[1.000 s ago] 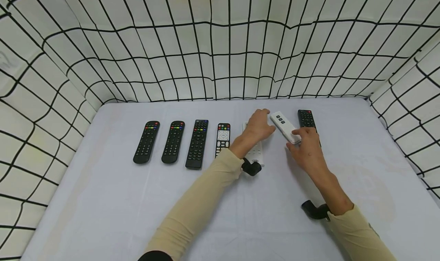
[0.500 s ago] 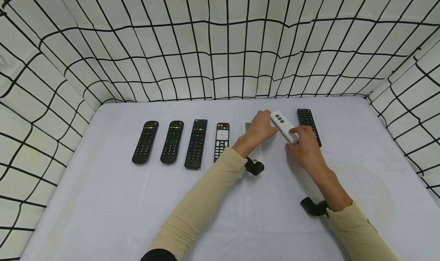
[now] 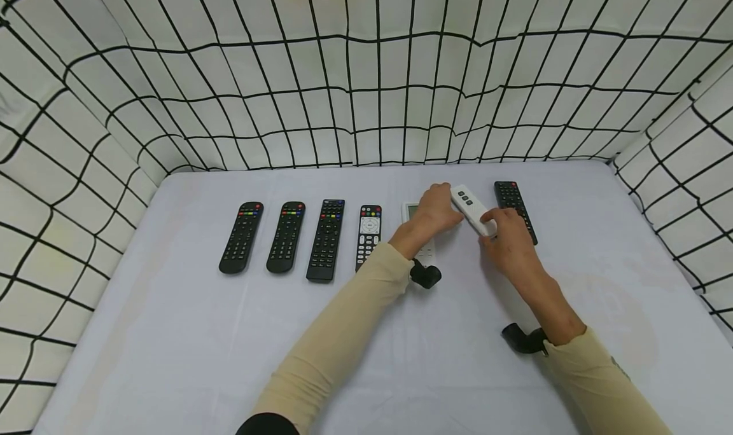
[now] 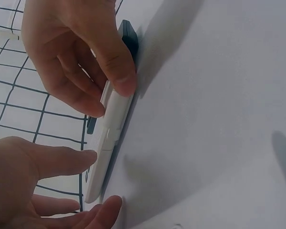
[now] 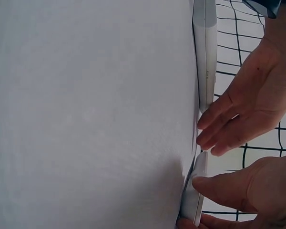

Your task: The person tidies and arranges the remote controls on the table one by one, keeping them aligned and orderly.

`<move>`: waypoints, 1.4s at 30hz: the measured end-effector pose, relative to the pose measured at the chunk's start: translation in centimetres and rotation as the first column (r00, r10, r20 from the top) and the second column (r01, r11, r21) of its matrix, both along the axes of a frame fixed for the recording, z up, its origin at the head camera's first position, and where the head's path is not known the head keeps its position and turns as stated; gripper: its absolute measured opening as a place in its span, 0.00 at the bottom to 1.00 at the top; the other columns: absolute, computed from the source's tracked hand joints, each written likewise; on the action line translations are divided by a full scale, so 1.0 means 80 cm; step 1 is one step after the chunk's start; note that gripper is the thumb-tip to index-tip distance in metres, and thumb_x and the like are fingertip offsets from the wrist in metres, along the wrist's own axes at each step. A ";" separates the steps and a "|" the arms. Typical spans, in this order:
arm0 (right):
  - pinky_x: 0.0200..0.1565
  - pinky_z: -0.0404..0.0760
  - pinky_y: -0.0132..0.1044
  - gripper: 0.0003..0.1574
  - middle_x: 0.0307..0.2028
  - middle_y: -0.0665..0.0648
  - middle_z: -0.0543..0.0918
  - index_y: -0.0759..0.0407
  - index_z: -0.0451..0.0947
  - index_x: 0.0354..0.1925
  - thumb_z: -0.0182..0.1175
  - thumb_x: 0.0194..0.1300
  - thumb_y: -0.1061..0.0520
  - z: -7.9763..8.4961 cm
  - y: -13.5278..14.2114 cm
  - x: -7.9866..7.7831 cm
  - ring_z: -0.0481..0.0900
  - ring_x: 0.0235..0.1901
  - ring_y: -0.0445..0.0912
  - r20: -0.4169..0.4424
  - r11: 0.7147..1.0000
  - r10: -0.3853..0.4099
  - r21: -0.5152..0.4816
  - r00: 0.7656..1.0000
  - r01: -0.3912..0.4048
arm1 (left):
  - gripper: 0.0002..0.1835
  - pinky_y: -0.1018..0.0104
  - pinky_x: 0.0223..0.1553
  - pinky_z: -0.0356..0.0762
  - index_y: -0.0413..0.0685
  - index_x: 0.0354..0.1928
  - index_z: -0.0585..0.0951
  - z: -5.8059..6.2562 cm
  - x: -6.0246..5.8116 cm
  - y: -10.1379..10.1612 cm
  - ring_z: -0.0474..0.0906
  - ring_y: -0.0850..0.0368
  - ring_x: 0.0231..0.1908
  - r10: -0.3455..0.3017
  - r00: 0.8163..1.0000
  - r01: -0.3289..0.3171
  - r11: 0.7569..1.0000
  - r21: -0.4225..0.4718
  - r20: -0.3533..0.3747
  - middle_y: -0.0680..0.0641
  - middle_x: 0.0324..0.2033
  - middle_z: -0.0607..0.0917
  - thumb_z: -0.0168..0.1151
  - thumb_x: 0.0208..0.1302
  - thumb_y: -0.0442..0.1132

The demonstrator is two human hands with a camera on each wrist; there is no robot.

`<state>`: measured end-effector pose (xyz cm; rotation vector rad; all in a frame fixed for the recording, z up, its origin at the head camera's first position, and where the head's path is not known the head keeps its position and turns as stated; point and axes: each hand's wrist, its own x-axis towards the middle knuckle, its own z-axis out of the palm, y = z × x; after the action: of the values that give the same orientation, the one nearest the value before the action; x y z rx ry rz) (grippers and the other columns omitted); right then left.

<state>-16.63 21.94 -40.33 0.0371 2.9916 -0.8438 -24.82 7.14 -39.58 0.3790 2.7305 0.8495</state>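
Observation:
A slim white remote control (image 3: 469, 207) with three dark buttons lies slanted on the white table, between a larger white remote (image 3: 426, 254) and a black remote (image 3: 518, 203). My right hand (image 3: 509, 241) pinches its near end between thumb and fingers; the right thumb (image 5: 209, 186) presses along its side in the right wrist view. At the far end is my left hand (image 3: 432, 212), its fingers loosely spread around the tip. In the left wrist view the left thumb (image 4: 81, 161) is right at the remote's edge. My left forearm partly covers the larger white remote.
Farther left, several black remotes stand in a row, from the leftmost one (image 3: 240, 238) to one with a white button pad (image 3: 369, 231). Black netting (image 3: 366, 110) over white walls encloses the table's back and sides.
My right thumb has drawn in against the near end of the slim white remote. My left hand stays at its far end. The other remotes lie as before.

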 end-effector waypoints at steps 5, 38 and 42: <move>0.57 0.78 0.63 0.24 0.66 0.78 0.71 0.69 0.74 0.61 0.64 0.69 0.66 -0.001 0.003 -0.002 0.73 0.60 0.68 -0.018 1.000 0.000 0.006 1.000 0.001 | 0.31 0.66 0.49 0.80 0.35 0.68 0.73 -0.001 -0.003 0.000 0.81 0.52 0.50 -0.018 1.000 0.017 1.000 -0.013 -0.007 0.40 0.59 0.84 0.69 0.68 0.41; 0.56 0.82 0.60 0.37 0.62 0.76 0.74 0.71 0.70 0.67 0.69 0.63 0.68 0.009 0.000 0.015 0.78 0.55 0.66 -0.010 0.999 0.010 -0.042 1.000 -0.010 | 0.35 0.66 0.53 0.79 0.41 0.74 0.70 0.000 0.004 0.000 0.80 0.51 0.55 0.033 0.999 -0.033 0.996 0.081 -0.006 0.41 0.62 0.82 0.68 0.71 0.47; 0.58 0.81 0.61 0.38 0.61 0.76 0.73 0.70 0.69 0.68 0.70 0.63 0.67 0.012 -0.006 0.021 0.78 0.55 0.66 0.001 0.998 0.008 -0.064 1.000 -0.008 | 0.35 0.71 0.44 0.75 0.42 0.73 0.73 0.000 0.005 -0.001 0.80 0.54 0.51 0.032 0.999 -0.030 0.995 0.093 -0.020 0.41 0.62 0.82 0.69 0.71 0.50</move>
<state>-14.97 21.45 -39.39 0.0234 2.9593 -0.9370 -24.43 7.03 -39.59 0.3674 2.7298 0.9891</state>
